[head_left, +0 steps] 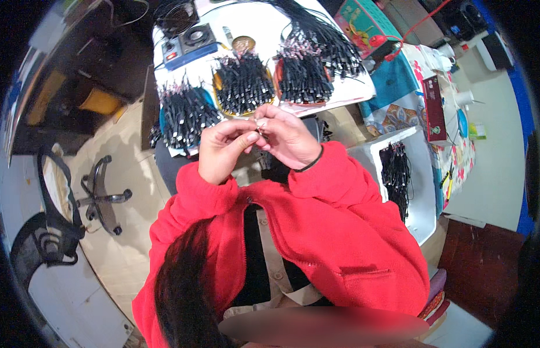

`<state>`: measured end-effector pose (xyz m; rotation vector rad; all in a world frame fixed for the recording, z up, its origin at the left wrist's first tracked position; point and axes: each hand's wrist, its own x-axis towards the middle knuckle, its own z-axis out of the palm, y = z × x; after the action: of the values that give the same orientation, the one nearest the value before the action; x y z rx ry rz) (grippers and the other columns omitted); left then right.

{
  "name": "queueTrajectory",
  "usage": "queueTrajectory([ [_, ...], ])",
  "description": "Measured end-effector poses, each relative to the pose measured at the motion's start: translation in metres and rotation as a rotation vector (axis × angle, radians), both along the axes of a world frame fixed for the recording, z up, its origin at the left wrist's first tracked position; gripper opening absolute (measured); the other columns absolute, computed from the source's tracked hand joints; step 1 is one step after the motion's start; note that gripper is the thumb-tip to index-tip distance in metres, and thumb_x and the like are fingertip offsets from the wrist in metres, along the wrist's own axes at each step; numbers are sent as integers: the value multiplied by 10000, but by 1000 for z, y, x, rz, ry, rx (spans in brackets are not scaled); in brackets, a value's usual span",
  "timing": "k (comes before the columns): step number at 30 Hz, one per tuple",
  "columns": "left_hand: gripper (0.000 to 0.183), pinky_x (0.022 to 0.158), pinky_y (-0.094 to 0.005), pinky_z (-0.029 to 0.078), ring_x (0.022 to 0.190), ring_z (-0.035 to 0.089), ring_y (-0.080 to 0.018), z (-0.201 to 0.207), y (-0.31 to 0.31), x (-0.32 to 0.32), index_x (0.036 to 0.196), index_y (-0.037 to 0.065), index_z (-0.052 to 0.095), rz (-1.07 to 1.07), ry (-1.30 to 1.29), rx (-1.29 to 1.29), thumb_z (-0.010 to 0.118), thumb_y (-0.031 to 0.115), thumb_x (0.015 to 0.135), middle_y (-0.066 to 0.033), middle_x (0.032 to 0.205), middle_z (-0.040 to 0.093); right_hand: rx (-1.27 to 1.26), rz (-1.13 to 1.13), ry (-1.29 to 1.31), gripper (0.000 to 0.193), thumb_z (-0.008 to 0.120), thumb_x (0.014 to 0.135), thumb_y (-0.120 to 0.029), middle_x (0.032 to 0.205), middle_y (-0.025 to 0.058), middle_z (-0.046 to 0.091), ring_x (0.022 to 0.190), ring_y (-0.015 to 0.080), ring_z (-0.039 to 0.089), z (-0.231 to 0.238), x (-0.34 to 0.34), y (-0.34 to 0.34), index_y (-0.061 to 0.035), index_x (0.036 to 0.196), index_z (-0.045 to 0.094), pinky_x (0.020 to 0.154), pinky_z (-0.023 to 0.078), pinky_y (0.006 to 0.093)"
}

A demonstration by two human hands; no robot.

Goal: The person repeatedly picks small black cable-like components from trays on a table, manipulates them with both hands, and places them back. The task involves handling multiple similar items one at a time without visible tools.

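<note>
My left hand [222,148] and my right hand [293,139] meet in front of my chest, at the near edge of the white table. Fingertips of both are pinched together around something small and pale, too small and too covered to name. A dark band circles my right wrist. Just beyond the hands lie bundles of short black cables with silvery ends: a left bundle [185,119], a middle bundle [244,84] in a yellow-edged holder, and a right bundle [304,75] in an orange-edged one.
Longer black cables [333,40] spread over the back of the table [270,20], near a small device with a fan [195,36] and a round tin [244,43]. To my right stands a white bin [421,197] with more cables [396,180]. An office chair [52,232] is at left.
</note>
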<state>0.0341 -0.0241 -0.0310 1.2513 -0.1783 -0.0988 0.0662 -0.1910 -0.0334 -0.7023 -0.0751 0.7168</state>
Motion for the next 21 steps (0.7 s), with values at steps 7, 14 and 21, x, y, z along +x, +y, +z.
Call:
queueTrajectory([
  [7,146,558,-181,408,610,522,-53,-12,-11,16,999,-26,647,-41,203,64,600,65,896,-64,771,669,-1050,-573,-913,149,642,844,-95,792,10,575,708,121,565,-3,73,-57,-49,977,594,641,461,269],
  [14,133,551,-186,408,616,533,-75,-15,-15,21,986,-37,632,-16,283,-169,578,57,909,-87,789,658,-1704,-570,-1257,125,698,751,-131,870,156,588,846,337,587,-13,135,-92,-48,825,641,754,479,416],
  [21,149,562,-191,431,631,557,-81,-9,-12,15,1009,-44,630,47,275,-203,576,55,911,-90,808,664,-1628,-653,-1445,93,692,731,-57,863,116,571,864,310,568,-21,140,-90,-48,801,631,777,461,390],
])
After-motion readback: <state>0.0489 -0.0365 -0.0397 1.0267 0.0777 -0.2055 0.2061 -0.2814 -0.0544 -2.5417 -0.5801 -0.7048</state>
